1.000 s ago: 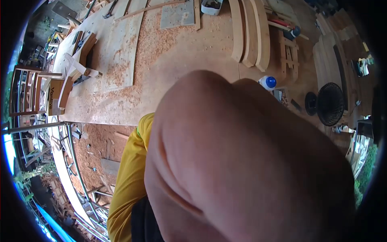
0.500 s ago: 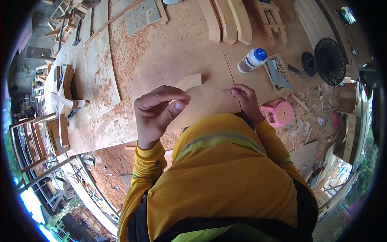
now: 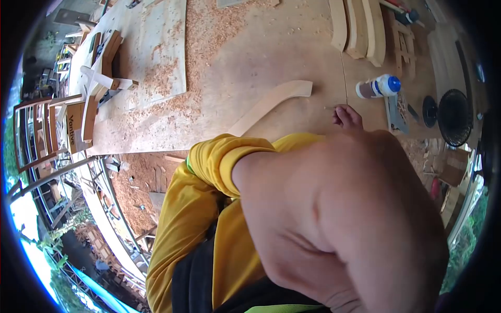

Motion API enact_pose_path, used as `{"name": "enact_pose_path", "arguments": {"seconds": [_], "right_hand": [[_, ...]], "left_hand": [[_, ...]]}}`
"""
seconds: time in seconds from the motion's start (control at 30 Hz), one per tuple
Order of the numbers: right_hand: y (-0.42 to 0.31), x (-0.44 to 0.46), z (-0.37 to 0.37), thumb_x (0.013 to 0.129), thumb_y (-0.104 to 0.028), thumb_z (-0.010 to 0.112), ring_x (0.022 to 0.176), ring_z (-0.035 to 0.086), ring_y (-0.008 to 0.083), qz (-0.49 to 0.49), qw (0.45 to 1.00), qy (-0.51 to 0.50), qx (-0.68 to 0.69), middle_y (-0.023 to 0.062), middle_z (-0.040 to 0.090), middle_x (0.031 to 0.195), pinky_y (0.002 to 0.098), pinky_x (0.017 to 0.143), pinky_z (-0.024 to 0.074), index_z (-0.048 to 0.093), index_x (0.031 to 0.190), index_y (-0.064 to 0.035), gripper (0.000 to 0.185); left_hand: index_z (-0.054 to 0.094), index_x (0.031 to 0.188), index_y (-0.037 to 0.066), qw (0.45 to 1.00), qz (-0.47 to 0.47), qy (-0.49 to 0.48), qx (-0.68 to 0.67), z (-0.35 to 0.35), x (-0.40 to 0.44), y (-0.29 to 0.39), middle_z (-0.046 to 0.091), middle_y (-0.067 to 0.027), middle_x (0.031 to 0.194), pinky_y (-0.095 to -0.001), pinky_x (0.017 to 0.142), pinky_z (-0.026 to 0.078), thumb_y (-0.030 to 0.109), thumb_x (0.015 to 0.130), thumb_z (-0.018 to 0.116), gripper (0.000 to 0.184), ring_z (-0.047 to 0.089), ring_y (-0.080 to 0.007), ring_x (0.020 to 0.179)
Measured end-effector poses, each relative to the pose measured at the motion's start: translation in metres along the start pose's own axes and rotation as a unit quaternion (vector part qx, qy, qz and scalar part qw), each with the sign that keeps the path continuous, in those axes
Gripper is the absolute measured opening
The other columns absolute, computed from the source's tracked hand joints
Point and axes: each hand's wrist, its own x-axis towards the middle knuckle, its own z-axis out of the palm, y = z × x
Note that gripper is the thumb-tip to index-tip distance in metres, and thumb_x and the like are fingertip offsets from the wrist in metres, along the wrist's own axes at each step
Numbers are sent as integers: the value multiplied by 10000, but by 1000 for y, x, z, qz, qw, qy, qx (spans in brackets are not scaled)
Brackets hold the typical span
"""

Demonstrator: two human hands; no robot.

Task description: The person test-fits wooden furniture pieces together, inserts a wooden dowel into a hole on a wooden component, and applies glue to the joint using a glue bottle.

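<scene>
My left hand (image 3: pixel 339 208) is raised very close to the camera and fills the lower right; its fingers are hidden. Beyond it, my right hand (image 3: pixel 347 117) is closed above the table edge, with a small thin item (image 3: pixel 330 108) sticking out of its fingertips, too small to name. A curved wooden piece (image 3: pixel 274 103) lies flat on the wooden worktable (image 3: pixel 250 75), left of my right hand. To the right of that hand, a bottle with a blue cap (image 3: pixel 377 86) rests on the tabletop.
Several curved wooden pieces (image 3: pixel 358 31) lie at the back right. A black fan (image 3: pixel 455 117) is at the far right. Wood shavings (image 3: pixel 209 36) cover part of the tabletop. A joined wooden frame (image 3: pixel 102 78) and a cardboard box (image 3: pixel 76 125) are at the left.
Since half a second ago, my left hand has risen towards the camera and moved right across the view. The table and its objects appear shifted. My right hand still holds the thin item.
</scene>
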Motion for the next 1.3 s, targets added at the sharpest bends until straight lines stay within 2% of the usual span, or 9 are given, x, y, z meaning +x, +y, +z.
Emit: {"name": "enact_pose_path", "arguments": {"seconds": [0.23,0.5,0.73,0.9,0.93,1.0,1.1,1.2,1.3], "right_hand": [[-32,26,4,1037,-239,597,792,605,83,6,996,-49,-70,22,656,883,252,767,533,675,1091,3,260],[-44,37,8,1040,-225,597,771,587,86,-9,981,-157,-111,26,653,869,249,731,507,671,1091,10,252],[-38,47,-3,1033,-198,610,792,601,94,-25,973,-194,-120,41,671,890,257,736,516,669,1106,18,236],[-31,37,-9,1020,-166,613,803,609,103,-31,983,-166,-67,67,693,946,258,755,521,661,1126,33,230],[-29,40,-11,1016,-154,613,804,609,104,-40,987,-145,-57,71,695,957,258,756,521,657,1130,38,227],[-11,51,-20,1004,-112,612,803,609,106,-46,993,-104,-16,77,696,968,255,755,520,649,1143,52,218],[19,68,-33,995,-65,613,798,615,108,-83,992,-98,-8,78,699,963,250,742,522,641,1167,67,219],[16,66,-24,996,-54,612,793,632,110,-58,995,-67,-38,77,703,956,250,724,531,644,1178,69,222],[15,78,-18,1002,-64,611,790,651,109,-48,995,-69,-57,73,706,946,256,710,545,652,1175,67,221]], "left_hand": [[713,1034,-144,996,88,-10,-4,11,15,-1,694,-219,871,-322,694,541,68,931,717,236,692,-247,719],[709,1047,-153,993,113,19,18,13,15,-4,682,-205,833,-307,607,542,95,913,758,286,678,-236,667],[711,1080,-142,989,20,-134,59,-5,-2,-8,685,-242,884,-294,642,560,86,904,773,295,681,-258,709],[709,946,-148,960,-60,-81,261,-26,-12,13,705,-272,903,-412,671,622,28,755,857,298,717,-350,792],[720,977,-120,877,-142,-79,453,-42,-11,29,718,-254,957,-415,754,592,56,759,866,316,719,-337,861],[725,1087,-19,690,-195,22,697,-103,-31,17,730,-143,1076,-358,906,537,115,738,881,404,699,-288,1010],[620,1308,58,504,-253,-16,825,-212,-85,9,638,-154,1272,-437,1005,489,242,719,891,674,609,-353,1179],[562,1367,95,341,-296,-88,888,-270,-130,1,603,-154,1300,-483,1023,458,320,714,880,760,566,-385,1197],[576,1331,117,355,-319,-70,876,-301,-150,-8,627,-136,1247,-486,987,465,331,735,857,692,578,-391,1139]]}}
